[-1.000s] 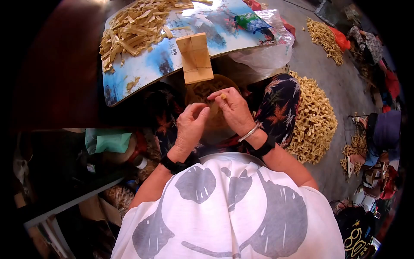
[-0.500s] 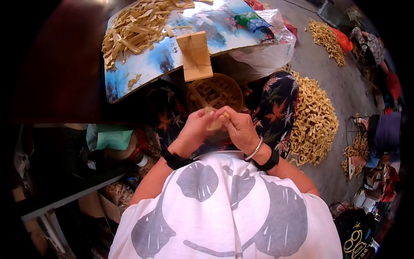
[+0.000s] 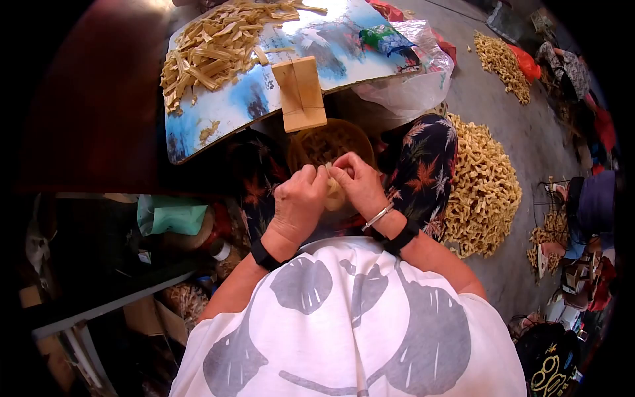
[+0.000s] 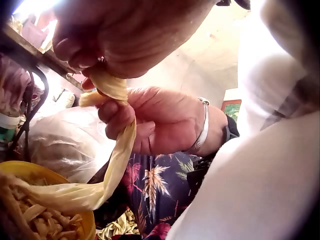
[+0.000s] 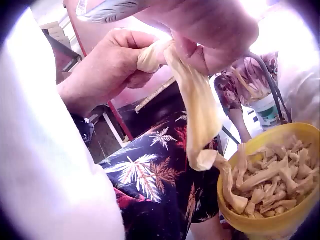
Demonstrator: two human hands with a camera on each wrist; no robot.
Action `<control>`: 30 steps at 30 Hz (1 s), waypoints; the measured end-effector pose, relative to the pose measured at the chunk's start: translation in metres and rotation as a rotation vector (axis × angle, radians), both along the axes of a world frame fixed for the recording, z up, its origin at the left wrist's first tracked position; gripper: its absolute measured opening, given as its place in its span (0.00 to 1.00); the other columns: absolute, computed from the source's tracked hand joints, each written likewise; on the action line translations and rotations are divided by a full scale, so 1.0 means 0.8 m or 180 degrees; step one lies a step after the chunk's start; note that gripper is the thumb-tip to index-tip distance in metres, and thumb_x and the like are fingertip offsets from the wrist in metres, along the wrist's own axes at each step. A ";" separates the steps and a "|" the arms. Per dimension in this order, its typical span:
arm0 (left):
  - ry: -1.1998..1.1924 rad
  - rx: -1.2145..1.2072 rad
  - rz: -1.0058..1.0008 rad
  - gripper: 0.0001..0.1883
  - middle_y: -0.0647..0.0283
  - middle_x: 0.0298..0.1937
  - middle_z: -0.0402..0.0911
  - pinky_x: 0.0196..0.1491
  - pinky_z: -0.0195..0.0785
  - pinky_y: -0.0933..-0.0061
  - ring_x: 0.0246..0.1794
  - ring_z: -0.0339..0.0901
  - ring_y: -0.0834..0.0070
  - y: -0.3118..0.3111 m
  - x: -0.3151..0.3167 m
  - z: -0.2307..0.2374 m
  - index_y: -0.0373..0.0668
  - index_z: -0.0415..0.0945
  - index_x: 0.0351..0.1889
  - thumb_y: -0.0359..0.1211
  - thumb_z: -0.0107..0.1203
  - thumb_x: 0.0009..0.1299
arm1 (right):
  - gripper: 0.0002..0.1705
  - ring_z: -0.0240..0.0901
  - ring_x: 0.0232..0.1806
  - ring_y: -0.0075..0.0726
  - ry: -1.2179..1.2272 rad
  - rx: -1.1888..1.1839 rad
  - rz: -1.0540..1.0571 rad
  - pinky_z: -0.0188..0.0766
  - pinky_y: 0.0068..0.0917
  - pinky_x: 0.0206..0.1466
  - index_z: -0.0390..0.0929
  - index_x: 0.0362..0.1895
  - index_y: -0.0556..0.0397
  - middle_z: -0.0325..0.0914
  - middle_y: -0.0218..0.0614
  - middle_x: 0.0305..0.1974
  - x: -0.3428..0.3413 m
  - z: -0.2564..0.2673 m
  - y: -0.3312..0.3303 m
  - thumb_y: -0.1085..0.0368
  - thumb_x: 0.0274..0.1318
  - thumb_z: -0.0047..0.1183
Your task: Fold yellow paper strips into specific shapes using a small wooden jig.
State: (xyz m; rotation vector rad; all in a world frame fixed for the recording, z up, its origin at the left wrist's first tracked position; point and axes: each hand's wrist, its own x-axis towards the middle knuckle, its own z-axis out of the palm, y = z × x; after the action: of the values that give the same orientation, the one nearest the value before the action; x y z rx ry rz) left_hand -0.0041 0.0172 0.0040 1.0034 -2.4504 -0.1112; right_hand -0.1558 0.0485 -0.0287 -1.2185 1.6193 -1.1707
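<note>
Both hands meet low in front of the shirt, over the near side of a yellow bucket. My left hand pinches one part of a soft, pale yellow flat strip, which looks twisted or looped at the fingers. Close against it, my right hand, with a bracelet at the wrist, grips the same strip between thumb and fingers. The strip's long tail hangs from the hands toward the bucket, wide and curling in both wrist views. Inside the bucket lie many short yellowish pieces.
A painted tabletop carries a heap of yellow strips. At its near edge stands a wooden block with a thin cord around it. On the floor at right lies a big pile of knotted pieces; other people sit further right.
The hands were slightly apart over the bucket, then came together lower with the strip between them. Now the left hand is turned knuckles up, and both pinch the strip.
</note>
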 end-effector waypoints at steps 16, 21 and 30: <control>0.1453 0.1022 0.0225 0.08 0.59 0.31 0.75 0.30 0.68 0.73 0.26 0.74 0.68 -0.018 0.005 -0.029 0.36 0.75 0.44 0.24 0.56 0.67 | 0.16 0.72 0.40 0.15 -0.2480 0.0975 0.0647 0.74 0.18 0.38 0.78 0.49 0.50 0.77 0.21 0.42 -0.004 0.015 0.006 0.54 0.71 0.46; 0.2673 0.3274 0.0334 0.03 0.71 0.26 0.74 0.25 0.59 0.86 0.22 0.66 0.90 -0.007 0.009 -0.017 0.39 0.75 0.40 0.29 0.54 0.74 | 0.14 0.75 0.32 0.19 -0.1272 0.0180 0.0373 0.76 0.19 0.33 0.77 0.44 0.53 0.79 0.28 0.33 0.002 0.016 -0.005 0.55 0.70 0.47; 0.2601 0.3071 0.0388 0.05 0.69 0.32 0.77 0.35 0.68 0.82 0.31 0.74 0.83 -0.033 0.031 -0.020 0.40 0.77 0.44 0.25 0.55 0.72 | 0.08 0.77 0.25 0.51 0.0875 -0.0367 0.0543 0.70 0.39 0.30 0.74 0.35 0.56 0.77 0.46 0.24 -0.003 0.036 0.018 0.65 0.65 0.50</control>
State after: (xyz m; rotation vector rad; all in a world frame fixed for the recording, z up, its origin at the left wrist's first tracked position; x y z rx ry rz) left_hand 0.0205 -0.0089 -0.0121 1.1283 -1.5098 -1.4414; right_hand -0.1584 0.0631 0.0002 -1.6171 1.6227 -1.0352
